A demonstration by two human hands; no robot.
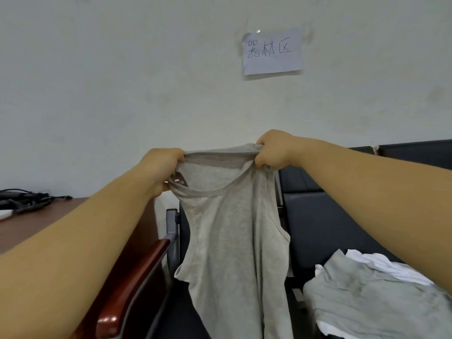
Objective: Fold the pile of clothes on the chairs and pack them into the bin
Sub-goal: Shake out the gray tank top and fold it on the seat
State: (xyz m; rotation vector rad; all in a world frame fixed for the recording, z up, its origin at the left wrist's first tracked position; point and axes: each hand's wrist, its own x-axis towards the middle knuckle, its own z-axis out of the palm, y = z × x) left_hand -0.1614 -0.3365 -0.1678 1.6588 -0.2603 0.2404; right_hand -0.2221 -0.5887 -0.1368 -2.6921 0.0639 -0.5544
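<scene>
While the tank top (232, 228) hangs, its straps bunch inside curled fingers (178, 156) — left hand (159, 167), right hand (274, 150).

A white rectangular sheet of paper (272, 53) is stuck to the pale plastered wall (122, 69), high and right of centre. Three handwritten dark characters run across its upper half: 器材区. No other writing or label can be read anywhere.

This looks like an office or institutional back room. A bare pale wall (122, 81) carries a taped, handwritten paper sign (272, 53). A row of dark padded chairs (330, 221) on a metal frame stands against it. A brown wooden tabletop (49, 216) at left holds black cables (24, 201).
</scene>
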